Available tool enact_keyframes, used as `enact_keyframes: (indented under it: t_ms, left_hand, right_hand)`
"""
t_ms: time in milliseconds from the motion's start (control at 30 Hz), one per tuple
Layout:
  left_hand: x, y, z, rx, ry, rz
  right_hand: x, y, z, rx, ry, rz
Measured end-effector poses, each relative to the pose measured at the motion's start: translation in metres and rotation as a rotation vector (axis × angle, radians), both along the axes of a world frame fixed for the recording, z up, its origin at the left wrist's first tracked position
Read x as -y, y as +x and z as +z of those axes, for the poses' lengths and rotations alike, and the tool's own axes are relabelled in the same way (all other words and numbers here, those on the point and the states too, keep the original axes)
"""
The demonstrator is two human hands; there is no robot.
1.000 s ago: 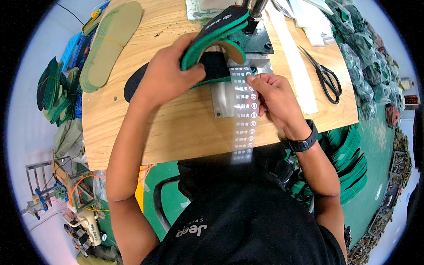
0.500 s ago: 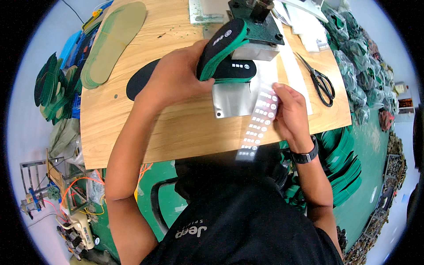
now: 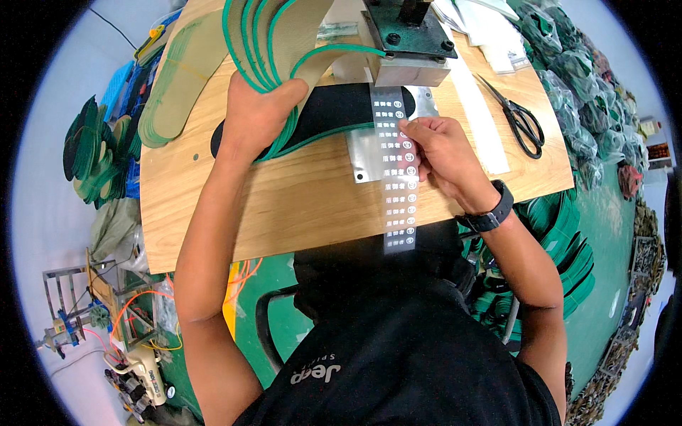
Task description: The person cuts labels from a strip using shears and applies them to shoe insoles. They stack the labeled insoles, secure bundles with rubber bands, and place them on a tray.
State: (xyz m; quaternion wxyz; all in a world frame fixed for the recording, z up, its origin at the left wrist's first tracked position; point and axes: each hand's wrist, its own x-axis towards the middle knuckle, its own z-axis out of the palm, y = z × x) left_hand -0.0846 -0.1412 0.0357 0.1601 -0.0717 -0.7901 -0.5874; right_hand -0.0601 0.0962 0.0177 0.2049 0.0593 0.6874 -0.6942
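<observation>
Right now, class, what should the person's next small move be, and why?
Probably to steady the clear printed strip flat with the right hand: it pinches the strip's edge, and the strip lies across one end of the black insole, close to the metal press block. The left hand is occupied, gripping fanned-out insoles.

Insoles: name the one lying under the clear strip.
The black-faced insole, partly beneath the strip; the bent insoles in the left hand and the stack at the table's left show tan faces.
</observation>
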Motion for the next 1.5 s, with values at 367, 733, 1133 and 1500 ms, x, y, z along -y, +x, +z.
enact_keyframes:
  t_ms: [367,733,1133,1500]
  left_hand:
    - [-0.005,0.000,-0.002,-0.017,-0.004,0.030]
    - [-0.005,-0.001,-0.003,-0.027,-0.061,0.027]
    - [-0.019,-0.005,-0.013,0.055,-0.477,-0.260]
    - [-0.025,0.004,-0.003,0.010,-0.616,-0.105]
  right_hand:
    - [-0.010,-0.010,-0.001,-0.006,0.058,0.024]
    - [-0.010,-0.015,-0.003,-0.004,0.040,0.018]
    - [-0.009,-0.012,-0.003,-0.015,0.030,0.018]
    - [-0.030,0.007,-0.004,-0.076,-0.013,-0.082]
